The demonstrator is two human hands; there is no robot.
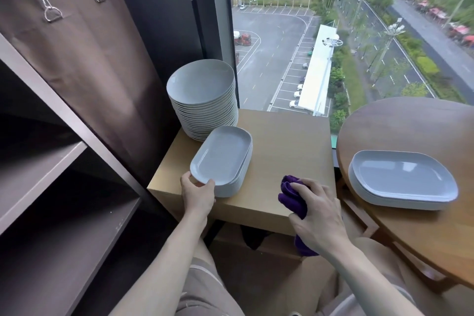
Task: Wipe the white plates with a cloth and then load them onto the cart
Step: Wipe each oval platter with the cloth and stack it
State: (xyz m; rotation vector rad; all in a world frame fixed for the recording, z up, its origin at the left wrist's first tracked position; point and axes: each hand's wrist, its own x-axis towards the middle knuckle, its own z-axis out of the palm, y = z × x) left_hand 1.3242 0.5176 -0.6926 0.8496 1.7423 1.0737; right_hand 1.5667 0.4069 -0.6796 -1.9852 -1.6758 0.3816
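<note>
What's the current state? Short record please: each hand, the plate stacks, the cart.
left hand: grips near rim of top oblong plate
right hand: holds purple cloth over near edge of square table
square table: short oblong stack; tall round stack behind it
round table: second oblong stack, to the right
cart shelves: dark, at far left

square table (282, 141) light wood | round table (410, 233) right, darker | curtain (84, 54) brown, clipped | window (359, 33) over car park (269, 41), perhaps wet

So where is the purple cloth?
In the head view, the purple cloth is bunched in the right hand over the square wooden table, right of the oblong plates that the left hand holds.
</note>
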